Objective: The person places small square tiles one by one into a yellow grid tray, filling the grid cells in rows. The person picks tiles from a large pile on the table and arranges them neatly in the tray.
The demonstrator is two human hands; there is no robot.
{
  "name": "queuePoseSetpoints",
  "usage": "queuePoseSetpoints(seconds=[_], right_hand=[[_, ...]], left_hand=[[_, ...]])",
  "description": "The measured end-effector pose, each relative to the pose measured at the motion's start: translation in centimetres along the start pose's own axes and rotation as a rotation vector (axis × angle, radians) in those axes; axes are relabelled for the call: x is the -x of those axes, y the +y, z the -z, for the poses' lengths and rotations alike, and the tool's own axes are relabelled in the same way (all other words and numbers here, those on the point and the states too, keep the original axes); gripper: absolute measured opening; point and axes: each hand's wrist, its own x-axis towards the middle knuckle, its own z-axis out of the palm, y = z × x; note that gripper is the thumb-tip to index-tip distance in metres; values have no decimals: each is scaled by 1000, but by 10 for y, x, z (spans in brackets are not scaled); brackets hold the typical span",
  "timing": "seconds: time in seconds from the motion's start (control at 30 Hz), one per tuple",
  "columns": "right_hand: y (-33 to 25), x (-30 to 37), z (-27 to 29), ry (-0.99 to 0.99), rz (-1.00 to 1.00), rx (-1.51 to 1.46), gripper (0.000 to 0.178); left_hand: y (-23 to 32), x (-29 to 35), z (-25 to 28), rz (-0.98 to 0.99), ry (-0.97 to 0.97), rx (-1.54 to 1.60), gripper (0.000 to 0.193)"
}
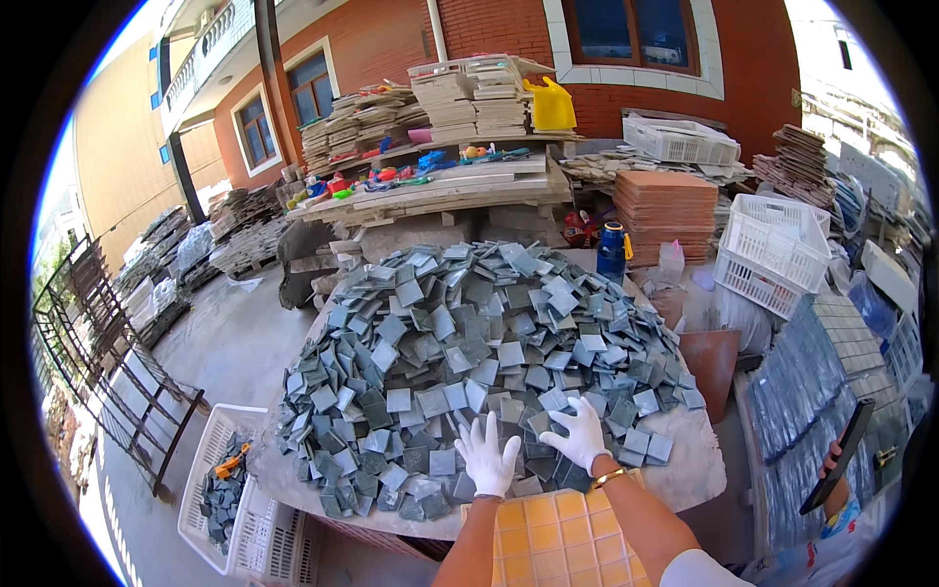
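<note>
A broad heap of small square grey-green stone tiles (460, 357) covers the table (690, 440) in front of me. My left hand (486, 458), in a white glove, lies over the near edge of the heap with its fingers spread, nothing seen in it. To its right, my gloved right hand (579, 437) reaches over the tiles, thumb and fingers apart. Whether its fingertips touch a tile is hard to tell. Below both hands is a yellow-orange gridded tray (558, 538) with square cells, partly hidden by my right forearm.
White plastic crates hold tile pieces at lower left (191, 523). A metal rack (122, 382) stands farther left. Behind the heap are a blue jug (612, 252), stacked reddish tiles (667, 210) and a loaded wooden pallet (460, 191). At right, another person's hand (833, 479) holds a dark flat object (841, 455).
</note>
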Motion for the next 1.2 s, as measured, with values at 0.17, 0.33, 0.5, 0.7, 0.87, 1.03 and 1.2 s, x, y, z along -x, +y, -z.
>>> queuePoseSetpoints(seconds=[0.17,0.33,0.5,0.7,0.87,1.03,1.2], right_hand=[[-5,23,23,-1,296,-286,39],[-50,25,70,-270,354,-295,43],[-16,-43,43,96,372,-39,57],[-18,-160,10,36,318,-33,76],[-48,-158,-30,-114,113,120,80],[-30,-102,-18,-180,378,-176,62],[-17,-73,38,-276,404,-177,46]], left_hand=[[7,6,21,-183,-100,657,53],[23,20,74,-496,-418,363,66],[-8,-41,83,-355,4,-23,71],[-71,-94,48,-195,88,-371,79],[-39,-101,28,-47,51,-128,71],[-33,-77,29,-142,2,313,63],[-20,-50,66,-414,-69,242,56]])
